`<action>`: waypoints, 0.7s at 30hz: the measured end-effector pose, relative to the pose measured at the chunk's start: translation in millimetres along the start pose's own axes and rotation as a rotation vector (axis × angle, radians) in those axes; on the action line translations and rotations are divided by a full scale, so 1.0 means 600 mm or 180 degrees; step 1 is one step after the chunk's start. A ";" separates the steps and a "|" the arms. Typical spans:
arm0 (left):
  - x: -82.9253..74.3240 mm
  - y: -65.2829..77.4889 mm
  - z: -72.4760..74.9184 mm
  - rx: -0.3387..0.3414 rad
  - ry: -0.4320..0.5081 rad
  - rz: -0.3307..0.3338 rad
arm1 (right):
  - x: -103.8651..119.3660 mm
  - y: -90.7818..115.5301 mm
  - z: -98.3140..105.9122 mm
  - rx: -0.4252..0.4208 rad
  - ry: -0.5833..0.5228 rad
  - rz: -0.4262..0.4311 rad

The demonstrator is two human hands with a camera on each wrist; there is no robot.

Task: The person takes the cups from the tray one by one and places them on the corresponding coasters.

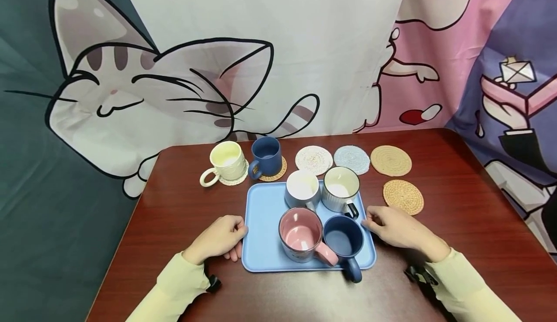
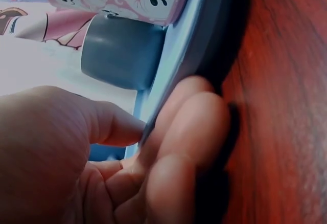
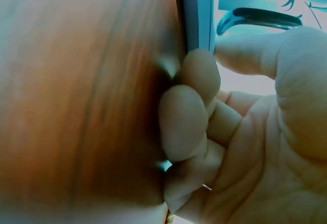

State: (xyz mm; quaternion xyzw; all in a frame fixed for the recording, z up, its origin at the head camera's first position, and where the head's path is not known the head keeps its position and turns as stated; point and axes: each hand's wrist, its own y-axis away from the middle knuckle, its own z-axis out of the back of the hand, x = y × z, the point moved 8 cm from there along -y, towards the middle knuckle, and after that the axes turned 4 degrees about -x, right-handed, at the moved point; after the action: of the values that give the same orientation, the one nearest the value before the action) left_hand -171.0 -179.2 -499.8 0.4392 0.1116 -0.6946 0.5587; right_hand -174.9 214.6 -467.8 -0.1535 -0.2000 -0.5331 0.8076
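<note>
A light blue tray (image 1: 263, 225) lies on the table with several mugs on its middle and right. My left hand (image 1: 222, 237) grips its left rim; the left wrist view shows the thumb above and curled fingers beneath. On the opposite rim, my right hand (image 1: 393, 227) pinches the tray edge (image 3: 204, 14) between thumb and fingers. A pink mug (image 1: 300, 235) with ghost prints and a dark blue mug (image 1: 344, 235) stand at the front. Behind them are a grey mug (image 1: 300, 197) with a white inside and a white mug (image 1: 337, 198) with a black handle.
Behind the tray, a cream mug (image 1: 230, 162) and a blue mug (image 1: 267, 155) stand on coasters. To their right lie a white coaster (image 1: 313, 160), a pale blue coaster (image 1: 351, 159) and two tan coasters (image 1: 390, 160). A cartoon cloth hangs behind the brown table (image 1: 174, 191).
</note>
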 end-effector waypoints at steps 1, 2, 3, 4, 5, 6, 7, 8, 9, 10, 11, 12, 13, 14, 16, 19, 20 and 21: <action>0.002 -0.001 -0.001 0.0037 0.0021 0.0000 | 0.000 0.001 0.001 -0.0034 -0.0026 -0.0017; 0.004 -0.002 -0.002 0.0073 0.0041 -0.0001 | -0.002 0.003 0.003 -0.0069 -0.0058 -0.0062; 0.005 -0.003 -0.003 0.0110 0.0069 -0.0001 | -0.003 0.004 0.004 -0.0105 -0.0101 -0.0105; 0.007 -0.005 -0.004 0.0143 0.0103 -0.0009 | -0.003 0.005 0.006 -0.0149 -0.0158 -0.0148; 0.008 -0.006 -0.005 0.0173 0.0136 -0.0017 | -0.004 0.005 0.008 -0.0197 -0.0248 -0.0197; 0.008 -0.007 -0.006 0.0203 0.0166 -0.0028 | -0.004 0.005 0.010 -0.0241 -0.0374 -0.0248; 0.009 -0.007 -0.006 0.0232 0.0194 -0.0038 | -0.004 0.005 0.013 -0.0279 -0.0517 -0.0308; 0.010 -0.008 -0.007 0.0254 0.0211 -0.0042 | -0.003 0.004 0.015 -0.0322 -0.0665 -0.0350; 0.011 -0.009 -0.008 0.0276 0.0226 -0.0046 | -0.001 0.002 0.018 -0.0374 -0.0822 -0.0373; 0.012 -0.010 -0.008 0.0296 0.0237 -0.0053 | 0.001 0.001 0.021 -0.0423 -0.0977 -0.0401; 0.013 -0.011 -0.009 0.0311 0.0241 -0.0054 | 0.004 -0.001 0.024 -0.0468 -0.1124 -0.0433; 0.013 -0.012 -0.009 0.0323 0.0245 -0.0062 | 0.006 -0.002 0.026 -0.0500 -0.1248 -0.0464; 0.014 -0.012 -0.010 0.0332 0.0246 -0.0068 | 0.009 -0.004 0.029 -0.0535 -0.1335 -0.0487; 0.014 -0.013 -0.010 0.0338 0.0246 -0.0073 | 0.012 -0.005 0.032 -0.0563 -0.1397 -0.0506; 0.015 -0.015 -0.010 0.0359 0.0250 -0.0076 | 0.017 -0.007 0.034 -0.0581 -0.1474 -0.0581; 0.017 -0.016 -0.010 0.0394 0.0270 -0.0054 | 0.024 -0.010 0.034 -0.0572 -0.1470 -0.0631; 0.017 -0.016 -0.010 0.0403 0.0275 -0.0039 | 0.026 -0.011 0.033 -0.0563 -0.1473 -0.0626; 0.018 -0.017 -0.010 0.0414 0.0287 -0.0030 | 0.029 -0.012 0.031 -0.0547 -0.1475 -0.0604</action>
State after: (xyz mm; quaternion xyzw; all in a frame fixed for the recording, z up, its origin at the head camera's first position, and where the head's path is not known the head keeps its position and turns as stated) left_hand -176.9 -179.1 -514.7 0.5048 0.0933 -0.6826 0.5201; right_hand -178.6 206.5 -442.7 -0.3201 -0.3472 -0.5721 0.6706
